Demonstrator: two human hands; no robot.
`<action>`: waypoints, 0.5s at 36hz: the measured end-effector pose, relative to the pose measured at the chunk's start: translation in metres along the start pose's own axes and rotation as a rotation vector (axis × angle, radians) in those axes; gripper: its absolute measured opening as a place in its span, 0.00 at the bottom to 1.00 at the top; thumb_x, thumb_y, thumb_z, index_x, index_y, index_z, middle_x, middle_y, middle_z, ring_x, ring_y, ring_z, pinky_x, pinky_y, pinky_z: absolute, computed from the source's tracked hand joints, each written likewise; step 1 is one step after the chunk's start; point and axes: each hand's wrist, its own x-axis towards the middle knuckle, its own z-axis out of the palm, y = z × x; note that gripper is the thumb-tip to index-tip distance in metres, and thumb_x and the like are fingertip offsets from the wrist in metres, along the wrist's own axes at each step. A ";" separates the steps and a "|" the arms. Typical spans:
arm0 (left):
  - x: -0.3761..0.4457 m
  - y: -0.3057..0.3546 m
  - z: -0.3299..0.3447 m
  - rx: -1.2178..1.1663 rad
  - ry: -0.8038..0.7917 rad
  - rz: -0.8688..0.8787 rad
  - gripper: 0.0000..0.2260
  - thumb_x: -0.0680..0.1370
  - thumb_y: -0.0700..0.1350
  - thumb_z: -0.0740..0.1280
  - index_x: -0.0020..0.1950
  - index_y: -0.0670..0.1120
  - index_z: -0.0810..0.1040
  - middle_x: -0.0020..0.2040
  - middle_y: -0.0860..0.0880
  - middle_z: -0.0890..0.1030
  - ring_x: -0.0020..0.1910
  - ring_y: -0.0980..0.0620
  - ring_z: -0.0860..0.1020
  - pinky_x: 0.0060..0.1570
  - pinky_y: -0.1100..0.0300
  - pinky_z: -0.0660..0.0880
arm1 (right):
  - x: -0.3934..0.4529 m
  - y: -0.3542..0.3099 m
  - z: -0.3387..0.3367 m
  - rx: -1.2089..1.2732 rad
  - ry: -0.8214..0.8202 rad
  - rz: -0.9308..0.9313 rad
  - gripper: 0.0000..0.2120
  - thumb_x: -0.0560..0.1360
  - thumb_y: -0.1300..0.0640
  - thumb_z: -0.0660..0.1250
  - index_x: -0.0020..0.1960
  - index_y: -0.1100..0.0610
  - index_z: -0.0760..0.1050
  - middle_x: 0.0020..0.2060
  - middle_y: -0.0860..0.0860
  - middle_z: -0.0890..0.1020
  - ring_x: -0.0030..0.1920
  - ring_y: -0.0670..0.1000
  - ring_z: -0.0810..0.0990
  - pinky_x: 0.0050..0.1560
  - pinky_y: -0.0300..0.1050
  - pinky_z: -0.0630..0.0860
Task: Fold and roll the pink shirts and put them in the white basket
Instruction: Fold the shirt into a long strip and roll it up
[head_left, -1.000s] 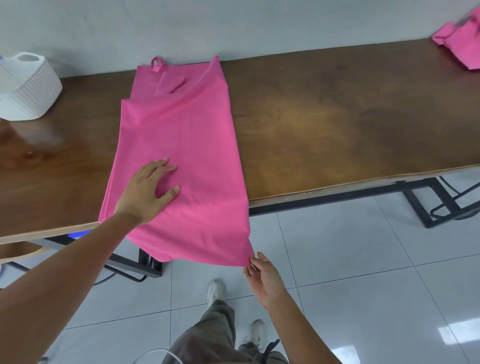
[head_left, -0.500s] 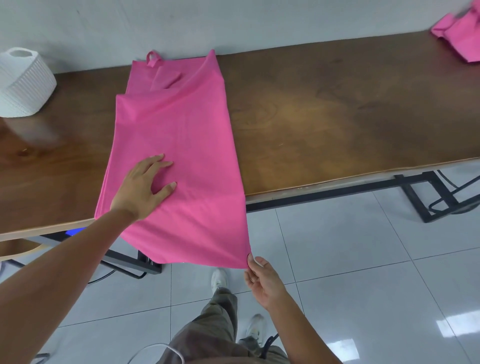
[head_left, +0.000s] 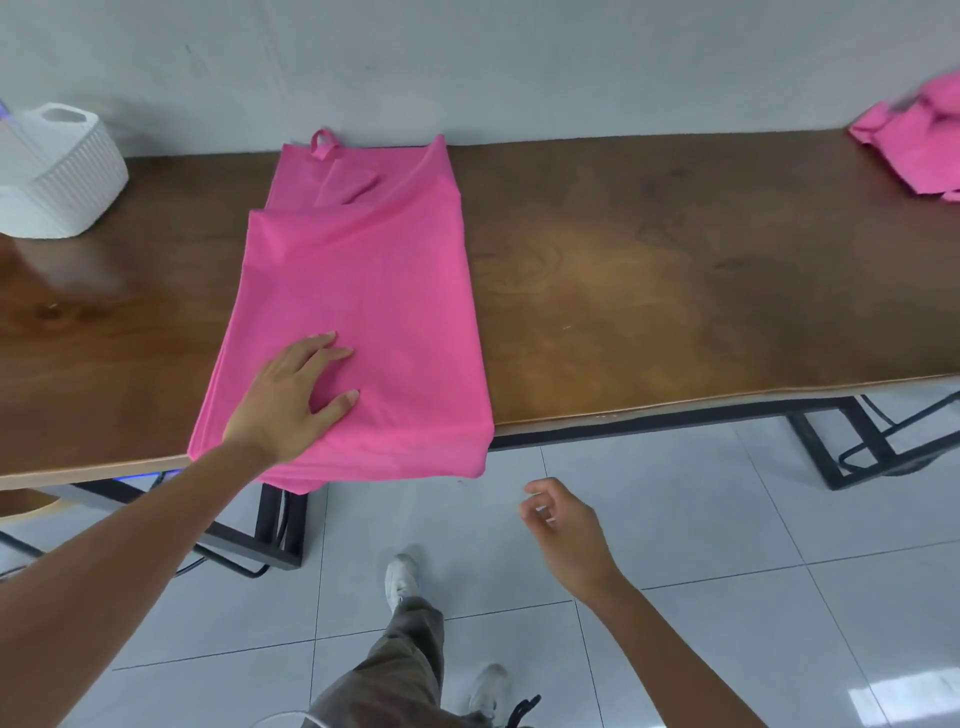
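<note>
A pink shirt (head_left: 363, 291) lies folded into a long strip across the brown table (head_left: 675, 291), its hem hanging a little over the near edge. My left hand (head_left: 296, 395) rests flat on the shirt's lower left part, fingers spread. My right hand (head_left: 566, 535) hangs in the air below the table edge, right of the hem, fingers loosely curled and holding nothing. The white ribbed basket (head_left: 57, 176) stands at the table's far left. Another heap of pink shirts (head_left: 919, 140) lies at the far right.
A grey wall runs behind the table. Black metal table legs (head_left: 852, 441) stand on the white tiled floor. My legs and shoes (head_left: 405, 623) are below, near the table's front edge.
My right hand let go of the shirt's lower right corner and moved right, away from it. The hem now hangs shorter over the edge. My left hand stays pressed on the shirt.
</note>
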 end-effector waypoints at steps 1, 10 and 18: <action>0.000 0.000 0.001 0.001 0.001 0.002 0.31 0.78 0.69 0.55 0.76 0.54 0.68 0.78 0.51 0.66 0.77 0.47 0.63 0.77 0.45 0.59 | 0.001 -0.006 -0.008 -0.049 0.000 -0.039 0.11 0.81 0.51 0.64 0.62 0.51 0.75 0.50 0.46 0.82 0.49 0.43 0.80 0.51 0.36 0.75; -0.001 -0.005 0.005 -0.024 0.005 0.025 0.32 0.78 0.69 0.54 0.77 0.54 0.68 0.79 0.52 0.64 0.79 0.50 0.60 0.77 0.51 0.55 | 0.015 -0.075 -0.058 -0.288 0.084 -0.357 0.11 0.83 0.48 0.61 0.64 0.46 0.73 0.55 0.38 0.79 0.57 0.39 0.76 0.56 0.35 0.72; 0.021 -0.007 -0.003 -0.127 0.104 0.032 0.25 0.79 0.65 0.58 0.71 0.54 0.74 0.68 0.55 0.75 0.69 0.51 0.71 0.71 0.49 0.68 | 0.061 -0.120 -0.059 -0.356 0.139 -0.465 0.11 0.82 0.50 0.63 0.63 0.49 0.75 0.54 0.39 0.78 0.55 0.40 0.74 0.55 0.35 0.71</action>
